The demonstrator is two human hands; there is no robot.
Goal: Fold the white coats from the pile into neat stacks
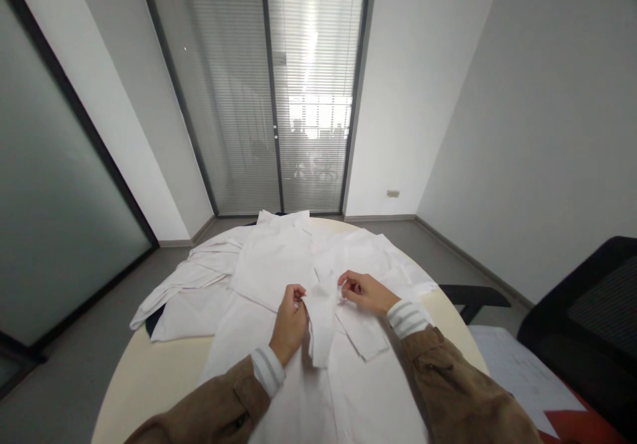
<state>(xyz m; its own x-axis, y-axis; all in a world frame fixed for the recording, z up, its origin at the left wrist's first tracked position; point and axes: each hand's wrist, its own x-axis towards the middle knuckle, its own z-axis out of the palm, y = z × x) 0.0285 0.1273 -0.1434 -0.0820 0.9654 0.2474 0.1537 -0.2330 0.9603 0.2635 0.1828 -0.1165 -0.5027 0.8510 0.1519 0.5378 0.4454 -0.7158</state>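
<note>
A white garment, its kind not plain from here, lies spread over the near part of the table. At its middle a narrow flap of the white cloth stands raised. My left hand is closed in a pinch on the flap's left edge. On the other side, my right hand has its fingers bent together at the garment, close to the flap's upper right; the cloth in the fingertips is small and partly hidden. Below the right hand lies a folded white piece with a straight edge.
Under the cloth is a round, pale table. More crumpled white cloth lies on the left, with a dark patch beneath. A black chair stands at the right, with white and red material beside it. Glass panels with blinds are behind.
</note>
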